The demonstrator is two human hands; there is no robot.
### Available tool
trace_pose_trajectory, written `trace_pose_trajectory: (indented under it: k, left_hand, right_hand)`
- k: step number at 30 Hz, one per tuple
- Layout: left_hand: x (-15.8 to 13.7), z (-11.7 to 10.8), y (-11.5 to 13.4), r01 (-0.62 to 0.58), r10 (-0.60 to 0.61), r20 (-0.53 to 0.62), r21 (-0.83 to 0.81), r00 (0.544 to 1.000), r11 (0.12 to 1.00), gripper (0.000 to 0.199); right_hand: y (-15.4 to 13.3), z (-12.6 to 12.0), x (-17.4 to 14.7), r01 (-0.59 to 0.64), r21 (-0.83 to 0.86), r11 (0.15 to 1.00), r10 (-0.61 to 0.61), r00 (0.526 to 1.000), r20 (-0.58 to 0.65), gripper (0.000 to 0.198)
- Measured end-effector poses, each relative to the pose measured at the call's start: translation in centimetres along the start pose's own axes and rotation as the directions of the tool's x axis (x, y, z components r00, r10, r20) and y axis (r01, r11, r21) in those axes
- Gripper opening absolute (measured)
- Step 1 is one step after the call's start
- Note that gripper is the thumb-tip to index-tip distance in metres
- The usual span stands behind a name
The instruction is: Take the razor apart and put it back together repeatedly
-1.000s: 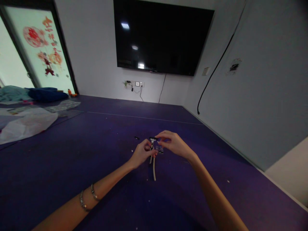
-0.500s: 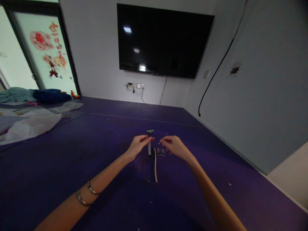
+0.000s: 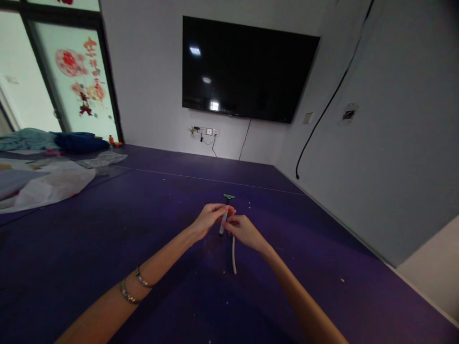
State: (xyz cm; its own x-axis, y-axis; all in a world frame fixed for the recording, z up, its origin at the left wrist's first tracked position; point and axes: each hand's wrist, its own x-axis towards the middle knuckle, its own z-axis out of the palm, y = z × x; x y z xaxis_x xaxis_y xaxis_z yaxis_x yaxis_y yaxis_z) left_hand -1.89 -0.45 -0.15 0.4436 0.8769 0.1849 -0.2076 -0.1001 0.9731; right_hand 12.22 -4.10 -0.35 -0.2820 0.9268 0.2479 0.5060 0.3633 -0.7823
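My left hand (image 3: 211, 217) is closed around the upper handle of a razor (image 3: 223, 228), whose head with a green strip points up and away from me. My right hand (image 3: 245, 231) has its fingertips pinched at the lower part of the grey handle, touching it from the right. Just below my right hand, a thin pale cord-like strip (image 3: 234, 258) lies on the purple surface, its upper end covered by the fingers. The small clear pack that lay beside it is hidden behind my right hand.
The purple surface (image 3: 154, 210) spreads around the hands, dotted with white specks. At left lie a white plastic bag (image 3: 60, 184) and a dark blue cloth (image 3: 81, 142). A black cable (image 3: 319, 124) hangs along the right wall, and a television (image 3: 247, 71) is mounted ahead.
My right hand has moved left and down onto the razor's handle, covering the small pack. The razor has tilted slightly, its head leaning right. The camera view has shifted a little.
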Motion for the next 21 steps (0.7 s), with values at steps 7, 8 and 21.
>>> trace_pose_trajectory:
  k: [7,8,21]
  left_hand:
    - [1.1,-3.0,-0.6,0.23,-0.203,-0.132,0.236,0.97,0.944,0.058]
    - [1.4,-3.8,-0.7,0.255,-0.215,-0.17,0.266,0.962,0.93,0.06]
    - [2.4,-8.1,-0.9,0.307,-0.229,-0.235,0.387,0.945,0.869,0.058]
  right_hand:
    - [1.4,0.6,0.7,-0.236,-0.203,0.95,0.234,0.972,-0.031,0.026]
    - [1.7,0.8,0.7,-0.284,-0.247,0.926,0.284,0.958,-0.036,0.026]
    - [3.3,2.6,0.7,-0.321,-0.448,0.834,0.399,0.913,0.089,0.016]
